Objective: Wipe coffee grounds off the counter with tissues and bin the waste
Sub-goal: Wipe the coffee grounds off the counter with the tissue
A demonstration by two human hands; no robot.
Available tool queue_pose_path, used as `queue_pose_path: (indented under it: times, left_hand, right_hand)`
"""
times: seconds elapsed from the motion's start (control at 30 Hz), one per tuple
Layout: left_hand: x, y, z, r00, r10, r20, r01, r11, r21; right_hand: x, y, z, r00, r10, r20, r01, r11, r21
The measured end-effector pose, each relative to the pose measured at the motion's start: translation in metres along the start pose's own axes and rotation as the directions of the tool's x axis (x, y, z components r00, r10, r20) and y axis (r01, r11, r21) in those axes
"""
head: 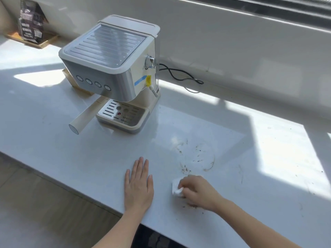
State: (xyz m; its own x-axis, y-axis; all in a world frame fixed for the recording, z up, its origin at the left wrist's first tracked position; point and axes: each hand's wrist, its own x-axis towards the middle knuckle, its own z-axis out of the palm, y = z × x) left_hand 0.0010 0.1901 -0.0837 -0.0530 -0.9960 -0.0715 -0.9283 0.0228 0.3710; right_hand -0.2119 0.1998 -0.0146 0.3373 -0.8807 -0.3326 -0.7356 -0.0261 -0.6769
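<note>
- While the left hand [138, 187] is lying flat and open near the countertop's [53, 140] front edge, the right hand [198, 191] is gripping a crumpled white tissue [176, 187].
- Coffee grounds [186, 170] are lying just beyond the tissue.

The left hand [138, 187] lies flat, palm down, fingers extended; the right hand [198, 191] is curled closed, knuckles up.

One espresso machine [114, 68] upper centre, one dark coffee bag [31, 24] upper left, one white tissue [176, 187] lower centre, two hands: left hand [138, 187], right hand [198, 191].
</note>
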Motion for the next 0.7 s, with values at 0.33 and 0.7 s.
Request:
queue_pose_path:
  times: [0.33,0.7]
  left_hand:
    - [-0.001,0.002,-0.002,1.000,-0.004,0.026,0.004,1.000,0.018]
    - [-0.001,0.000,0.000,1.000,-0.002,0.020,0.001,0.998,0.062]
  right_hand:
    - [0.117,0.040,-0.082,0.865,0.149,-0.479,-0.154,0.988,0.028]
    - [0.109,0.040,-0.032,0.954,0.026,-0.300,-0.080,0.983,-0.168]
